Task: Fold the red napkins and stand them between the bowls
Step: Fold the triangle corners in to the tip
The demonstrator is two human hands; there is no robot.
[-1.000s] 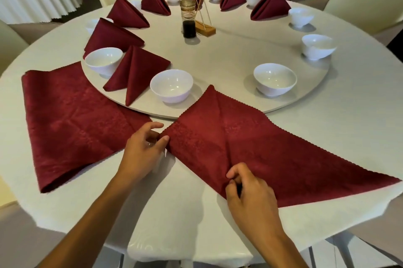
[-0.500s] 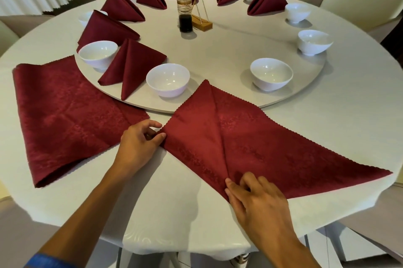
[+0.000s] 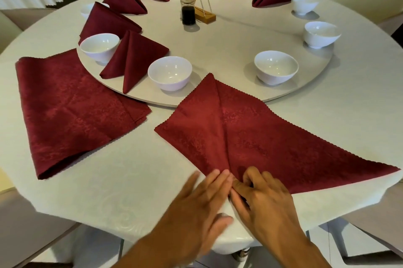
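Observation:
A red napkin point(image 3: 239, 137) lies flat on the white table point(image 3: 109, 180) in front of me, its left flap folded in to a centre crease and its far tip on the turntable's rim. My right hand point(image 3: 263, 198) pinches the napkin's near tip with bent fingers. My left hand point(image 3: 196, 209), blurred, lies beside it with straight fingers touching the same tip. Two white bowls point(image 3: 170, 72) point(image 3: 275, 67) stand on the turntable just beyond the napkin, with a gap between them. A folded napkin point(image 3: 133, 58) stands between the left bowl and another bowl point(image 3: 99, 46).
A stack of flat red napkins point(image 3: 72, 115) lies at the left. The round turntable point(image 3: 218, 39) carries several more bowls and standing napkins around its rim, a sauce bottle point(image 3: 188, 7) and a wooden stand point(image 3: 205, 16) at its middle. Cream chairs ring the table.
My left hand has let go of the napkin's left corner and swept down to the near tip beside my right hand. My right hand's fingers have bent onto that tip.

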